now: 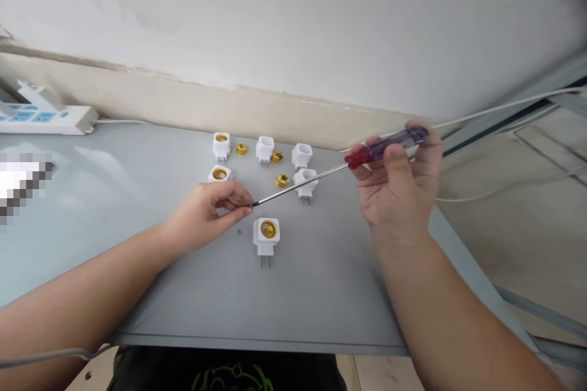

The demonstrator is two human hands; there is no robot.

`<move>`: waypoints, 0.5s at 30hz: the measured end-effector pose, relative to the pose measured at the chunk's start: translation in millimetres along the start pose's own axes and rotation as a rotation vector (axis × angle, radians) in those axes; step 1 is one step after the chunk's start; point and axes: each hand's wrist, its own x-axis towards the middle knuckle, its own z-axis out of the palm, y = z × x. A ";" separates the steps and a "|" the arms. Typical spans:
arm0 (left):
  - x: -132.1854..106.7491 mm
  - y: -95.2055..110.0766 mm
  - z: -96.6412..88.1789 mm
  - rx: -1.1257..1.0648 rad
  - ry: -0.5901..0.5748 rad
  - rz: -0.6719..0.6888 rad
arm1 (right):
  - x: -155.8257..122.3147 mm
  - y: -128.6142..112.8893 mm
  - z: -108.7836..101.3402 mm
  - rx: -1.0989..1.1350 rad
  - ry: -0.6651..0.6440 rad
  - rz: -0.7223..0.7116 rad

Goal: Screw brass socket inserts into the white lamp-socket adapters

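Right hand (397, 180) grips a red-and-purple screwdriver (387, 147), left hand (206, 215) pinches its shaft — three white plastic sockets (266, 247) fitted, three bare, three brass rings (282, 180) loose.

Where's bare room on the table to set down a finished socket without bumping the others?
Bare tabletop lies between the front socket and the near edge, and right of that socket, below the screwdriver and right hand. It's crowded behind, among the white sockets and brass rings.

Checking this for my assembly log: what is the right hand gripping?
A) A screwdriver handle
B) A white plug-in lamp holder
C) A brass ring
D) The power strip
A. The right hand wraps the red and purple handle of the screwdriver, while the left hand pinches near its tip.
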 end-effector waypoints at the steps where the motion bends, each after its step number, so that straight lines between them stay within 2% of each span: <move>1: -0.1 -0.1 0.1 -0.002 0.000 0.002 | -0.1 -0.2 0.4 0.000 0.002 0.003; 9: -1.2 1.4 1.6 0.036 0.012 0.021 | -3.8 -3.4 2.9 -0.041 -0.009 -0.055; 15: -3.4 2.5 1.1 0.134 0.017 0.039 | -13.9 -11.8 18.1 -0.083 0.039 -0.168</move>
